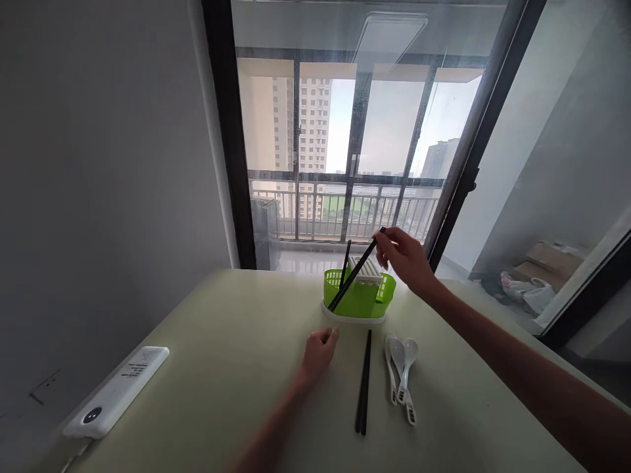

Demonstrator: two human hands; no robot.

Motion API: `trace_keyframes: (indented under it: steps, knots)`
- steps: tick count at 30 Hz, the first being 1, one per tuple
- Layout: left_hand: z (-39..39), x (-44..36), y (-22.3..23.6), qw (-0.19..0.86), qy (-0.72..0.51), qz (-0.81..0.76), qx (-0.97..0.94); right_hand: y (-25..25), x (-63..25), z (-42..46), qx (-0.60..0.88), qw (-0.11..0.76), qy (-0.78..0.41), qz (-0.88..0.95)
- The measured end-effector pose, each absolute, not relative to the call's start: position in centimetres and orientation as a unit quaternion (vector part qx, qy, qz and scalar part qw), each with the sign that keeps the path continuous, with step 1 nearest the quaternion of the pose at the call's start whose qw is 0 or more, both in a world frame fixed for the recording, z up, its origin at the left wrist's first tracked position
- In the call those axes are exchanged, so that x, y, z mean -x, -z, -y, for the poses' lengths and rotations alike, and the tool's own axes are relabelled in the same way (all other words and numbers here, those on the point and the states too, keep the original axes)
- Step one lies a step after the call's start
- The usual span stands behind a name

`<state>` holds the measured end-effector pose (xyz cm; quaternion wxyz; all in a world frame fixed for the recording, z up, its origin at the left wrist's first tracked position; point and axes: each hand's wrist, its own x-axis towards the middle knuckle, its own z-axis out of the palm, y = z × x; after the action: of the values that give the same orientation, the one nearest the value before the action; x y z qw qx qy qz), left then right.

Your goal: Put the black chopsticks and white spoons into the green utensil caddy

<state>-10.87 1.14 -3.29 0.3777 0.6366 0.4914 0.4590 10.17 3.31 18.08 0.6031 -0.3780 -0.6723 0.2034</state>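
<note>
My right hand (401,256) pinches a pair of black chopsticks (357,268) near their upper end. They slant down to the left across the front of a green basket (357,302) on a white base. Whether their lower tips touch the basket, I cannot tell. More black chopsticks (346,263) stand upright inside it, beside a white slotted piece (367,270). My left hand (319,351) is closed with fingers curled, just in front of the basket, and nothing shows in it. Another pair of black chopsticks (363,387) lies on the table to its right.
Several white spoons (401,361) lie in a pile right of the loose chopsticks. A white oblong device (118,394) with a cord rests at the table's left edge. The pale table (236,315) ends before a glass door (355,131). Boxes and bags (537,276) are at the right.
</note>
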Motion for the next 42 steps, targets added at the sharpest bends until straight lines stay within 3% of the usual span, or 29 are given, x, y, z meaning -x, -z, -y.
trace_keyframes:
  steps: [3, 7, 19, 27, 31, 36, 42]
  knots:
    - [-1.4, 11.2, 3.5, 0.367, -0.458, -0.499, -0.638, -19.0, -11.2, -5.9, 0.392, 0.636, -0.142, 0.650]
    - [-1.2, 11.3, 3.6, 0.357, -0.452, -0.501, -0.646, -18.6, -11.3, -9.2, 0.433, 0.603, -0.095, 0.663]
    - [-0.6, 11.1, 3.4, 0.336, -0.422, -0.519, -0.663, -13.2, -8.6, -16.3, 0.473, 0.460, -0.149, 0.736]
    - [-0.7, 11.0, 3.5, 0.312, -0.405, -0.518, -0.686, -16.7, -8.8, -13.4, 0.466, 0.493, -0.102, 0.728]
    - [-0.1, 10.8, 3.6, 0.293, -0.376, -0.508, -0.718, -17.8, -10.0, -7.8, 0.422, 0.431, -0.078, 0.794]
    - [2.0, 10.4, 3.3, 0.259, -0.309, -0.471, -0.785, -12.6, -12.3, 1.1, 0.408, 0.286, -0.001, 0.867]
    - [3.4, 10.5, 2.8, 0.166, -0.192, -0.426, -0.868, -1.4, -15.1, 9.6, 0.565, 0.319, -0.099, 0.754]
